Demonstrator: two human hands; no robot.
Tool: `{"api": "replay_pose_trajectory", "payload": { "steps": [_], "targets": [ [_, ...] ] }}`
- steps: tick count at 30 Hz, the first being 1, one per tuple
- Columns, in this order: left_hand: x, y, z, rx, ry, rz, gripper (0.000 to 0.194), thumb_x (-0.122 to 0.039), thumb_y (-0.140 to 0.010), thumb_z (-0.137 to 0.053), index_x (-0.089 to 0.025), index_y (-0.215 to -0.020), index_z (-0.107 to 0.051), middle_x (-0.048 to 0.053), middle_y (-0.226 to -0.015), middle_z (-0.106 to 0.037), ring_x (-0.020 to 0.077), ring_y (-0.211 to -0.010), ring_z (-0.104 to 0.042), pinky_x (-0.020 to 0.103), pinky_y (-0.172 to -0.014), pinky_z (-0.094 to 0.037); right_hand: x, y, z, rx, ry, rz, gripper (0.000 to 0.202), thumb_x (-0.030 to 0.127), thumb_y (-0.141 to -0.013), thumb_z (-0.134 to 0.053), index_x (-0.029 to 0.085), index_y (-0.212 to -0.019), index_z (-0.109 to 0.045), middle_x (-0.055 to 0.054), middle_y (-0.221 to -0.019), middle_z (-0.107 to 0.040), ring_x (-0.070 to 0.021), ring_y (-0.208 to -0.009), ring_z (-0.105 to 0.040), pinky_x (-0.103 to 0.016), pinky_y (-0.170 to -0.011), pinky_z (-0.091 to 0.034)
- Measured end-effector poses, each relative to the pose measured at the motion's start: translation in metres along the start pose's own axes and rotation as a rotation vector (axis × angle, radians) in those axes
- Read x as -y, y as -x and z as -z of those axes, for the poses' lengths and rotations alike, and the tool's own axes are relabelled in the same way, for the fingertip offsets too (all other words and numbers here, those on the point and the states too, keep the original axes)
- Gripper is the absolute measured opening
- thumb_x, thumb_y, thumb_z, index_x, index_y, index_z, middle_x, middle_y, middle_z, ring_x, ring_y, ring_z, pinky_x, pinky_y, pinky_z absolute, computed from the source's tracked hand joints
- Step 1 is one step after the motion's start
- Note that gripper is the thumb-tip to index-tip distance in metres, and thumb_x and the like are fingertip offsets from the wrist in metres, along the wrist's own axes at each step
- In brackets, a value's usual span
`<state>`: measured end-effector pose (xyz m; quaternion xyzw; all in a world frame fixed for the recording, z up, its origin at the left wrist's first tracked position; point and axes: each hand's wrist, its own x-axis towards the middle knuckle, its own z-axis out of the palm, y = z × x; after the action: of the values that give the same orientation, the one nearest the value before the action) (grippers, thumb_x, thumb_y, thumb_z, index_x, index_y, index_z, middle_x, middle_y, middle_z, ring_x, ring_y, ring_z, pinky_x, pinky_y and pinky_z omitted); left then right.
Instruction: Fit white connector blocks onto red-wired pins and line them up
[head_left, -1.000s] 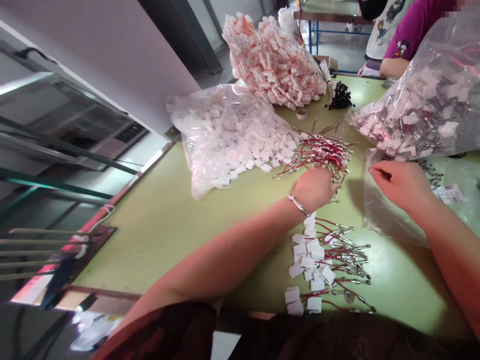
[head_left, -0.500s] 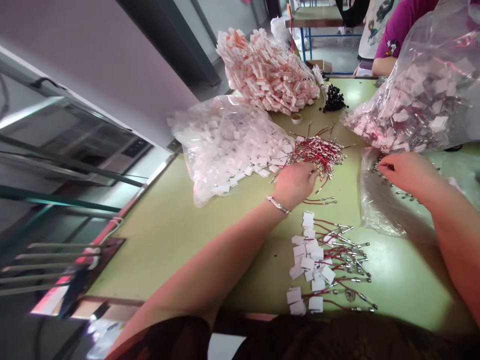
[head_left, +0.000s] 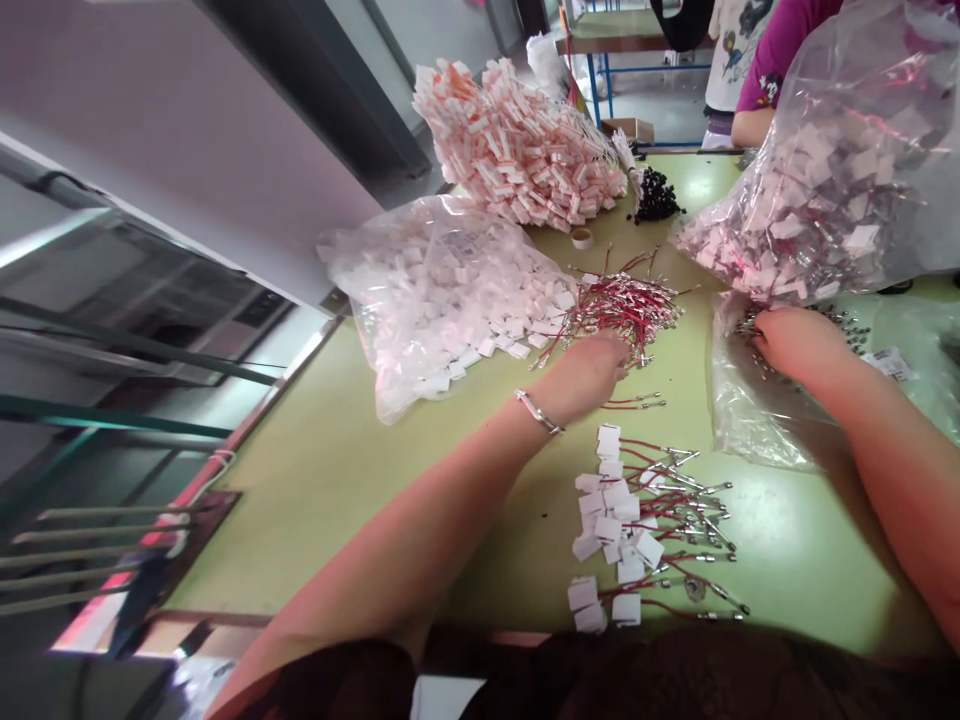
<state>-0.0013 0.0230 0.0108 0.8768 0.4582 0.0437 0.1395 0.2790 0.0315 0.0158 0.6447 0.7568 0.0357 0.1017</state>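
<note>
My left hand [head_left: 594, 370] lies at the near edge of a heap of red wires with metal ends [head_left: 626, 308]. Its fingers are curled together, and what they hold, if anything, is hidden. My right hand [head_left: 799, 342] reaches down into small metal pieces [head_left: 846, 325] on a clear plastic bag [head_left: 750, 425]; its fingers are bent closed, their tips out of sight among the pieces. A pair of red wires [head_left: 634, 403] lies just below my left hand. Closer to me, white connector housings [head_left: 616, 497] with red wires and metal ends are laid in a rough column.
Left of the wires, a clear bag [head_left: 450, 290] spills white housings. Behind it rises a pile of white and orange parts [head_left: 525, 150], beside a black-tipped bundle [head_left: 656, 195] and a tape roll [head_left: 582, 238]. Another full bag [head_left: 817, 210] stands back right, near a person's purple sleeve [head_left: 780, 50].
My right hand has moved slightly left and lower, into the metal pieces. My left hand stays by the wire heap, its fingers slightly lower. The whole view has shifted a little.
</note>
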Motion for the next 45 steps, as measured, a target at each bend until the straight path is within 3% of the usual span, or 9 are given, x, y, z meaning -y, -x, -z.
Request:
{"api": "replay_pose_trajectory", "payload": {
  "steps": [6,11,15,18,22,28,37,41,45],
  "targets": [
    [-0.011,-0.013,-0.017,-0.06,0.307,0.065,0.015,-0.008,-0.08,-0.046,-0.015,-0.082,-0.058,0.004,-0.082,-0.063,0.0146,-0.077,-0.055,0.027,-0.073,-0.044,-0.001,0.003,0.008,-0.115,-0.001,0.0,0.03,0.026,-0.09,-0.044,0.013,-0.089,-0.072,-0.017,-0.091,-0.067,-0.0268,-0.081,-0.062,-0.034,-0.066,-0.04],
    [-0.022,-0.022,-0.024,-0.111,0.453,0.003,0.029,-0.006,-0.082,-0.042,-0.015,-0.105,-0.058,0.004,-0.086,-0.066,0.014,-0.079,-0.058,0.027,-0.075,-0.046,0.002,0.009,0.021,-0.229,-0.215,0.184,0.026,0.023,-0.087,-0.046,0.018,-0.093,-0.071,-0.008,-0.094,-0.069,-0.0213,-0.087,-0.06,-0.032,-0.076,-0.043],
    [-0.021,-0.012,-0.021,-0.199,0.447,0.04,0.033,-0.016,-0.084,-0.048,-0.02,-0.114,-0.06,0.005,-0.099,-0.068,0.0154,-0.087,-0.06,0.029,-0.079,-0.046,0.01,0.018,0.021,0.047,-0.086,0.215,0.012,0.017,-0.075,-0.057,0.018,-0.069,-0.067,-0.008,-0.072,-0.065,-0.0185,-0.065,-0.057,-0.031,-0.059,-0.038],
    [-0.017,-0.003,-0.018,-0.249,0.476,0.025,0.025,-0.029,-0.087,-0.05,-0.022,-0.102,-0.068,0.004,-0.1,-0.07,0.0153,-0.088,-0.062,0.028,-0.08,-0.046,0.013,0.021,0.014,0.15,-0.091,0.257,0.008,0.015,-0.069,-0.062,0.019,-0.063,-0.063,-0.006,-0.062,-0.061,-0.0167,-0.058,-0.054,-0.03,-0.054,-0.033],
    [-0.014,0.002,-0.01,-0.312,0.541,0.045,0.023,-0.025,-0.088,-0.047,-0.018,-0.088,-0.069,0.004,-0.092,-0.07,0.0138,-0.082,-0.061,0.026,-0.076,-0.046,0.022,0.02,0.006,0.089,-0.098,0.311,0.007,0.017,-0.073,-0.058,0.019,-0.069,-0.064,-0.008,-0.072,-0.066,-0.0182,-0.062,-0.057,-0.03,-0.056,-0.034],
    [-0.021,0.002,-0.008,-0.242,0.397,0.072,0.023,-0.02,-0.089,-0.042,-0.017,-0.083,-0.064,0.002,-0.077,-0.065,0.0136,-0.071,-0.055,0.026,-0.069,-0.042,0.036,0.019,0.006,-0.059,-0.164,0.312,0.015,0.016,-0.077,-0.049,0.017,-0.077,-0.064,-0.011,-0.076,-0.067,-0.021,-0.064,-0.058,-0.031,-0.056,-0.034],
    [-0.031,0.0,-0.021,-0.17,0.807,0.013,0.021,-0.024,-0.087,-0.046,-0.017,-0.07,-0.056,-0.004,-0.059,-0.049,0.0084,-0.056,-0.042,0.021,-0.056,-0.036,0.074,0.036,0.009,-0.339,-0.631,0.294,0.017,0.019,-0.078,-0.049,0.019,-0.082,-0.066,-0.004,-0.07,-0.066,-0.015,-0.06,-0.056,-0.027,-0.058,-0.039],
    [-0.029,0.001,-0.023,-0.188,0.745,-0.01,0.024,-0.023,-0.087,-0.044,-0.016,-0.067,-0.054,-0.004,-0.062,-0.052,0.0083,-0.058,-0.045,0.021,-0.058,-0.037,0.078,0.038,0.002,-0.423,-0.646,0.363,0.023,0.018,-0.081,-0.047,0.019,-0.087,-0.07,-0.005,-0.075,-0.066,-0.0156,-0.067,-0.058,-0.028,-0.063,-0.042],
    [-0.026,0.004,-0.024,-0.186,0.441,-0.03,0.024,-0.028,-0.091,-0.043,-0.018,-0.079,-0.062,0.0,-0.071,-0.062,0.0116,-0.067,-0.053,0.023,-0.061,-0.038,0.072,0.038,0.007,-0.336,-0.617,0.378,0.023,0.017,-0.081,-0.048,0.019,-0.082,-0.071,-0.005,-0.073,-0.065,-0.0147,-0.064,-0.057,-0.027,-0.061,-0.041]
  ]
}}
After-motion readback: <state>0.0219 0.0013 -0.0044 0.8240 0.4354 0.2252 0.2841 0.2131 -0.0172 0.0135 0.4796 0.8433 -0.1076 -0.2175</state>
